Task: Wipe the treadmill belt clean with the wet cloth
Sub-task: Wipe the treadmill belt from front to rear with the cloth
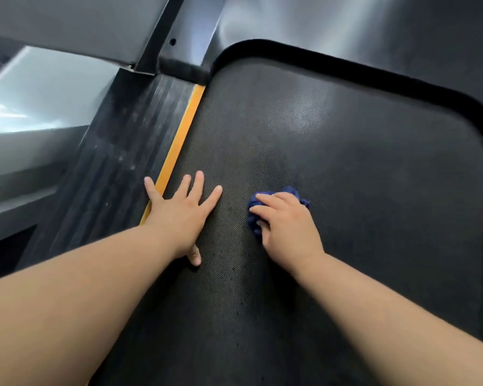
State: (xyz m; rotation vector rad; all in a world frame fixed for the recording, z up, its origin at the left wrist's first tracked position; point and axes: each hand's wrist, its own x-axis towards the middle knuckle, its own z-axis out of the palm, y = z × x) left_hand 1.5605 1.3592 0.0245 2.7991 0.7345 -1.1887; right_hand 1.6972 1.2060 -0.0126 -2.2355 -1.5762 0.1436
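The left hand (179, 207) lies flat, palm down, with its fingers straight and fanned wide apart. The three middle fingertips rest on the dark grey treadmill belt (332, 162), a matte rubbery sheet covered in a fine, regular dotted weave. The little finger reaches off it onto the black side rail (117, 162), a hard surface with lengthwise ribs and pale scuffs. Between the little finger and the ring finger runs a narrow, smooth orange strip (179, 140) that borders the belt. The thumb points back toward the person and touches the belt, where a few small dark specks show in the weave.

Just beside the left index fingertip, apart from it, the right hand (286, 221) has its fingers curled and close together over a crumpled dark blue cloth (292, 194), pressing it on the belt. The soft, bunched fabric sticks out beyond the knuckles and under the fingertips.

Well beyond both sets of fingertips, the belt ends at a glossy black motor cover (374, 29) with a rounded, lipped edge. Beyond the left fingertips rises a black upright post (179, 32) with a small round hole.
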